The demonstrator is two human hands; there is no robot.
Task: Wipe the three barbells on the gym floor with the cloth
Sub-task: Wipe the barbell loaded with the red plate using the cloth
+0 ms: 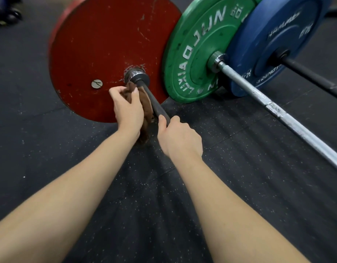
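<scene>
Three barbells lie side by side on the gym floor. The nearest has a dark bar [157, 106] and a red plate [99, 54]. My left hand [127, 109] grips a brown cloth [145, 103] against that bar, just below its steel collar [136, 76]. My right hand [178, 135] grips the same bar a little nearer to me. The middle barbell has a silver bar [274, 109] and a green plate [200, 54]. The far one has a black bar [312, 76] and a blue plate [281, 40]. The cloth's lower end hangs under my left wrist.
Black speckled rubber floor mats [230, 186] cover the ground. Dark dumbbell-like shapes [6, 14] sit at the top left corner. The plates stand close together, green overlapping blue.
</scene>
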